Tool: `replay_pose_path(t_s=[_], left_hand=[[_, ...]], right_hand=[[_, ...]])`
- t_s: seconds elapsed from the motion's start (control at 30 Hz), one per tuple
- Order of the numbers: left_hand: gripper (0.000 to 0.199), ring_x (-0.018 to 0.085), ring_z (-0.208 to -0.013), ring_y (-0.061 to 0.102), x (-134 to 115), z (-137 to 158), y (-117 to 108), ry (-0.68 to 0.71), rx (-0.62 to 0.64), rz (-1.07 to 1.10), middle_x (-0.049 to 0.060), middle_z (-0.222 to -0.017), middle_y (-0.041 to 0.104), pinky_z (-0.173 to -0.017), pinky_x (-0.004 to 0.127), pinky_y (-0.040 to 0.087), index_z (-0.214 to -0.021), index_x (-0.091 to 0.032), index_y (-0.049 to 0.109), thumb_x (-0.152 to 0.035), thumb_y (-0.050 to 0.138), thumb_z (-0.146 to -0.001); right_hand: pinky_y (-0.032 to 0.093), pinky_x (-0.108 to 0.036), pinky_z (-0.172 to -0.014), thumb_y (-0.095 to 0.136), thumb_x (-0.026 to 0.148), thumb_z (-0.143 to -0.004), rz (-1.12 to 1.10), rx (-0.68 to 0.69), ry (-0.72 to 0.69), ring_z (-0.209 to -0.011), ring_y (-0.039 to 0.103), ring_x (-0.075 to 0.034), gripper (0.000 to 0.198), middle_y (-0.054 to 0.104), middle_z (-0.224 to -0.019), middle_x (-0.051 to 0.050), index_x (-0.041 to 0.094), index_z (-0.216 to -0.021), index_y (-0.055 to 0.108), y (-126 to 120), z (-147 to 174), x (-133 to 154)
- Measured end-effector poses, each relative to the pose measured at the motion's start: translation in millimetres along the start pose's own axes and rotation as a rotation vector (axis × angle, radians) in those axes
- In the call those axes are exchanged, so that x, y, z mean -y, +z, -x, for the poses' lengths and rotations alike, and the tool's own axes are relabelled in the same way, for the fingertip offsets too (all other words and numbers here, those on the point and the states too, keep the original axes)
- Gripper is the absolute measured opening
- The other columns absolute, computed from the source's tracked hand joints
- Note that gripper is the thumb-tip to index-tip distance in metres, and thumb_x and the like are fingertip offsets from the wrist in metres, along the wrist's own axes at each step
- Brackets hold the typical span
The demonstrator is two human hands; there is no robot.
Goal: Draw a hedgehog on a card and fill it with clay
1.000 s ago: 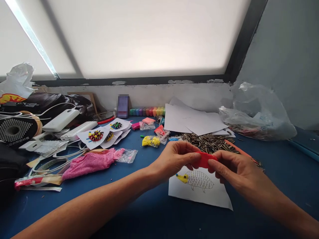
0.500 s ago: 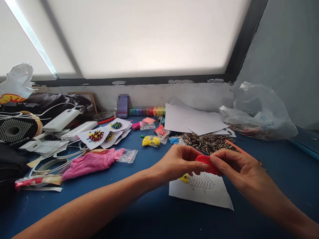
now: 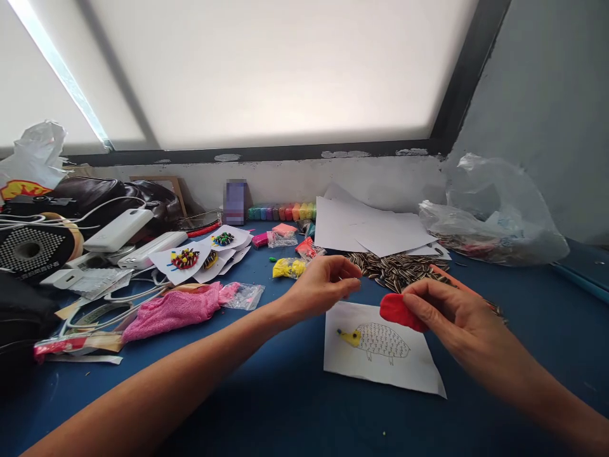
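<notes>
Between the thumb and fingers of my right hand [image 3: 445, 311] is a flattened piece of red modelling clay [image 3: 398, 311]. It hangs over the right part of a white sheet [image 3: 352, 373] on the blue table. A hedgehog drawing [image 3: 383, 343] fills the middle of that sheet, its head covered in yellow clay with a dark eye and a small blue nose. My left hand [image 3: 326, 285] hovers above the sheet's upper left corner, fingers loosely bent, thumb apart from them, holding nothing visible. Just behind it lies a bag of yellow clay [image 3: 287, 268].
Sunflower seeds [image 3: 394, 270] are heaped behind my hands, before blank paper sheets [image 3: 366, 222]. A plastic bag [image 3: 499, 222] stands at the right. Leftward are finished clay hedgehogs on paper [image 3: 184, 259], a pink cloth [image 3: 176, 312], white power banks [image 3: 118, 230] and cables. Coloured clay packs [image 3: 280, 212] line the wall.
My left hand has let go of the red clay and moved left. The clay stays in my right hand, and more of the hedgehog drawing now shows.
</notes>
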State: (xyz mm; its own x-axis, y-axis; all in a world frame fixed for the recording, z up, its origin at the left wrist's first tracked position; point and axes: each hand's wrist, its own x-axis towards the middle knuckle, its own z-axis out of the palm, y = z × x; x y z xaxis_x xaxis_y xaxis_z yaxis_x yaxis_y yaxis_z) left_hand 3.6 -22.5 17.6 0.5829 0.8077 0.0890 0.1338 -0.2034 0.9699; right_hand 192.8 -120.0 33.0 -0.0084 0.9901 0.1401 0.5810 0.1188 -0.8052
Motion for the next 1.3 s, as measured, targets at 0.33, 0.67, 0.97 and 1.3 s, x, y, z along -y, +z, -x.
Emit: replay_pose_path(t_s=[0.33,0.67,0.97,1.3], left_hand=[[0.028,0.013,-0.079,0.061,8,-3,-10,-0.017,0.286,-0.248,0.004,-0.084,0.068,-0.073,0.023,0.048,-0.083,-0.010,0.065,0.003,0.046,-0.067],[0.033,0.013,-0.083,0.061,7,-3,-10,0.006,0.310,-0.332,0.005,-0.089,0.068,-0.075,0.022,0.047,-0.088,-0.009,0.066,0.005,0.044,-0.069],[0.034,0.012,-0.085,0.060,7,-4,-11,0.005,0.343,-0.352,0.006,-0.092,0.068,-0.076,0.021,0.047,-0.093,-0.008,0.066,0.005,0.044,-0.071],[0.035,0.013,-0.086,0.061,6,-4,-10,0.023,0.343,-0.363,0.006,-0.093,0.068,-0.077,0.021,0.048,-0.092,-0.009,0.066,0.005,0.043,-0.070]], right_hand=[[0.045,-0.027,-0.060,0.045,0.051,-0.091,0.080,0.165,0.066,-0.069,0.057,-0.017,0.034,0.064,-0.075,0.000,0.023,-0.082,0.062,7,2,-6],[0.042,-0.028,-0.060,0.042,0.047,-0.090,0.170,0.175,0.060,-0.066,0.056,-0.017,0.031,0.062,-0.072,0.000,0.024,-0.079,0.060,19,2,-6],[0.045,-0.028,-0.064,0.043,0.047,-0.092,0.147,0.141,0.051,-0.071,0.060,-0.018,0.029,0.066,-0.077,0.001,0.025,-0.084,0.061,28,4,-9],[0.041,-0.028,-0.060,0.041,0.043,-0.093,0.285,0.098,0.038,-0.063,0.058,-0.015,0.027,0.064,-0.072,0.003,0.025,-0.081,0.058,32,4,-9]])
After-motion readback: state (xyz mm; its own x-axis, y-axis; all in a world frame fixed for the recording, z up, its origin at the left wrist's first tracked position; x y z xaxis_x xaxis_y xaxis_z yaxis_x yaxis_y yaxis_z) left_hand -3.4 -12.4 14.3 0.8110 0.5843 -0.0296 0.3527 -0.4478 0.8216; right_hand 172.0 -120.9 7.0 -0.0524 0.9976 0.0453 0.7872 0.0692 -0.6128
